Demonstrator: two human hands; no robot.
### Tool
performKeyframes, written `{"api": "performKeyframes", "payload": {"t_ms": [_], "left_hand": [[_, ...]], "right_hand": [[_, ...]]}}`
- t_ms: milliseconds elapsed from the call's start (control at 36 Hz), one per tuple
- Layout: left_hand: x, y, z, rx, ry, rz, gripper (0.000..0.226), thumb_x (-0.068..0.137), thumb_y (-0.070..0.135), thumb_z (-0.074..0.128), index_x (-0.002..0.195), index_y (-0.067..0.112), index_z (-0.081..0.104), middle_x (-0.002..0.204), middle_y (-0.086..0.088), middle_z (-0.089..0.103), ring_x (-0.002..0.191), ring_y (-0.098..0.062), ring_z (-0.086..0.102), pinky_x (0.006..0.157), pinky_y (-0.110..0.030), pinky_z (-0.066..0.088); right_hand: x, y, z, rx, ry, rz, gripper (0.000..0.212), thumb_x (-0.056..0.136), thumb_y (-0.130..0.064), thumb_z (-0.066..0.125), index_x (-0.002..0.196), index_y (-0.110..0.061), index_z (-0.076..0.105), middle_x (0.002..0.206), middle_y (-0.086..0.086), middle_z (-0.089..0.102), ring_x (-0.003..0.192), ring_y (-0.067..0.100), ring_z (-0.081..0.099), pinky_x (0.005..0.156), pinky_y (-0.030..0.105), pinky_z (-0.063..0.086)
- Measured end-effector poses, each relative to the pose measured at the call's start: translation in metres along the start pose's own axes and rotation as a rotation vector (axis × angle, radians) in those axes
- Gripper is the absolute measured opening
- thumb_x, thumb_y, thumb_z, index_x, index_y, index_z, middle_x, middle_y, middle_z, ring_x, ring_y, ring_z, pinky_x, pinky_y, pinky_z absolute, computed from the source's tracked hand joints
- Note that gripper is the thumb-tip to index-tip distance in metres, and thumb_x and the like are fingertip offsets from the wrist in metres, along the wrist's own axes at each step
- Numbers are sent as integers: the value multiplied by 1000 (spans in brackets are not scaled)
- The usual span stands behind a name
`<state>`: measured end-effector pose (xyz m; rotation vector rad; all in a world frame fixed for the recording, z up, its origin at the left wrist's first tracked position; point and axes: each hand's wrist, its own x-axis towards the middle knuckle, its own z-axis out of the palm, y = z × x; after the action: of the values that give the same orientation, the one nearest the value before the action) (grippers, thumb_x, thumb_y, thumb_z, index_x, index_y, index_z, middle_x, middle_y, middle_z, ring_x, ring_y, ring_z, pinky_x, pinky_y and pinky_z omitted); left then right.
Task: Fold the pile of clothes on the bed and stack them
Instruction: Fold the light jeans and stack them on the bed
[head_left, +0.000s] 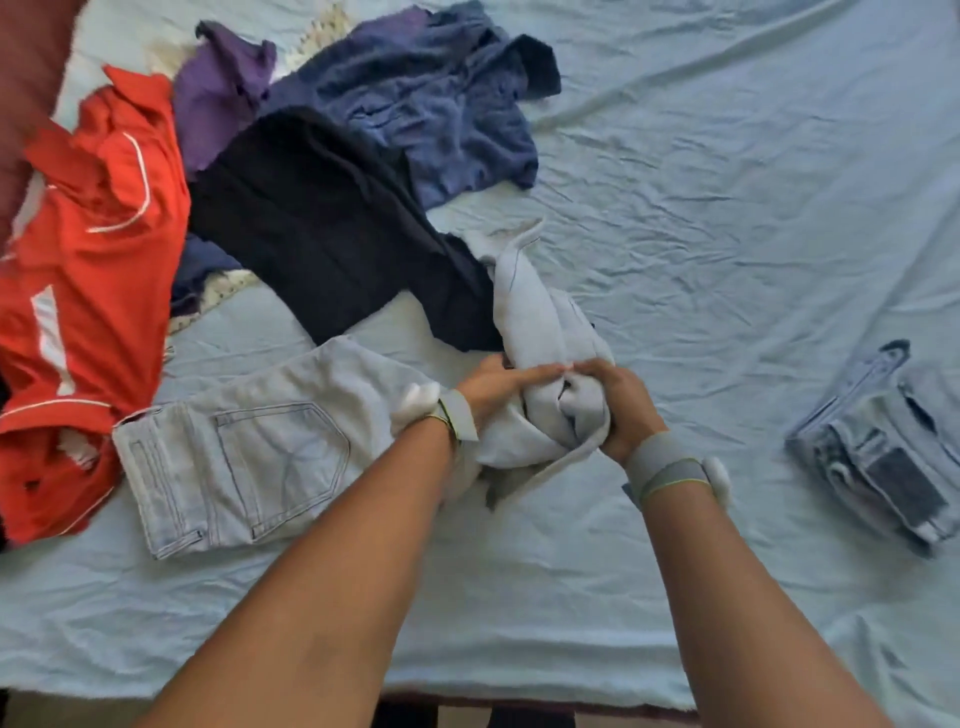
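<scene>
Pale blue jeans (244, 452) lie across the middle of the bed, waist and back pocket to the left. Their leg part is bunched and twisted into a roll (540, 332) that runs away from me. My left hand (493, 387) grips this roll from the left. My right hand (621, 405) grips it from the right, fingers curled around the cloth. The two hands nearly touch. A folded pair of light denim jeans (878, 452) sits alone at the right.
Unfolded clothes are heaped at the upper left: a red shirt with white stripes (88, 291), a black garment (332, 223), a blue shirt (441, 109) and a purple one (218, 88). The light blue sheet (727, 182) is wrinkled. The bed's near edge (519, 696) runs along the bottom.
</scene>
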<state>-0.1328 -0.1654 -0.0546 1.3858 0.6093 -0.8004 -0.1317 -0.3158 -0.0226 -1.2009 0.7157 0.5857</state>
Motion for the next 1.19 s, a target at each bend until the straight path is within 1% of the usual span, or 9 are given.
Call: {"api": "performKeyframes", "payload": {"t_ms": [139, 417, 528, 611, 778, 917, 1028, 1111, 1195], "left_hand": [[-15, 54, 23, 328, 458, 447, 42, 73, 45, 81, 85, 10, 60, 107, -9, 62, 102, -26, 57, 90, -35, 48], [-42, 108, 131, 766, 798, 1205, 58, 83, 40, 57, 124, -1, 50, 118, -24, 58, 101, -33, 46, 89, -42, 40], [-19, 49, 186, 1096, 584, 921, 71, 65, 37, 66, 125, 7, 44, 124, -14, 57, 87, -28, 54, 73, -34, 47], [8, -2, 211, 1127, 385, 622, 59, 65, 19, 74, 119, 10, 53, 122, -13, 55, 95, -32, 58, 79, -34, 49], [43, -16, 226, 667, 315, 347, 51, 85, 33, 69, 127, 8, 53, 126, -15, 46, 112, -34, 52, 92, -38, 43], [64, 35, 232, 332, 256, 237, 29, 90, 24, 62, 111, 7, 69, 103, -10, 70, 100, -25, 63, 81, -30, 45], [64, 82, 229, 168, 397, 455, 31, 91, 12, 48, 107, 20, 73, 79, 0, 66, 69, -13, 57, 72, -28, 46], [47, 108, 232, 103, 520, 744, 35, 94, 8, 46, 106, 28, 72, 71, 9, 65, 58, -9, 50, 63, -20, 43], [31, 120, 244, 363, 471, 1027, 31, 93, 15, 48, 103, 35, 70, 58, 15, 52, 57, -4, 50, 72, -33, 45]], "right_hand": [[-12, -40, 0, -20, 36, -187, 27, 92, -2, 47, 114, -10, 60, 91, 5, 69, 78, 18, 67, 68, 30, 56], [-38, -93, -58, 106, 272, -670, 32, 99, -9, 46, 116, -34, 56, 126, 7, 61, 119, 27, 57, 102, 45, 47], [-11, -56, -111, 149, 463, -573, 31, 93, -15, 48, 116, -34, 57, 129, 2, 60, 122, 26, 55, 104, 50, 44], [11, -9, -153, 80, 480, -359, 48, 93, -10, 44, 138, -27, 44, 136, 7, 55, 118, 31, 56, 82, 41, 55], [34, 24, -198, 121, 387, -163, 47, 88, 1, 46, 126, -26, 52, 97, 2, 64, 70, 10, 59, 54, 20, 48], [62, -15, -206, 484, 403, 1, 15, 92, -22, 58, 105, -18, 62, 96, 6, 66, 71, 13, 65, 54, 21, 50], [80, -57, -196, 335, 248, 96, 32, 91, -22, 62, 119, -7, 61, 81, 11, 71, 65, 21, 68, 55, 31, 58], [78, -102, -178, 253, 200, -123, 32, 95, -13, 54, 126, -4, 56, 107, 15, 69, 95, 31, 67, 84, 45, 55], [67, -136, -171, 285, 138, -349, 31, 100, -11, 46, 130, -5, 52, 117, 14, 65, 103, 27, 65, 88, 39, 54]]}}
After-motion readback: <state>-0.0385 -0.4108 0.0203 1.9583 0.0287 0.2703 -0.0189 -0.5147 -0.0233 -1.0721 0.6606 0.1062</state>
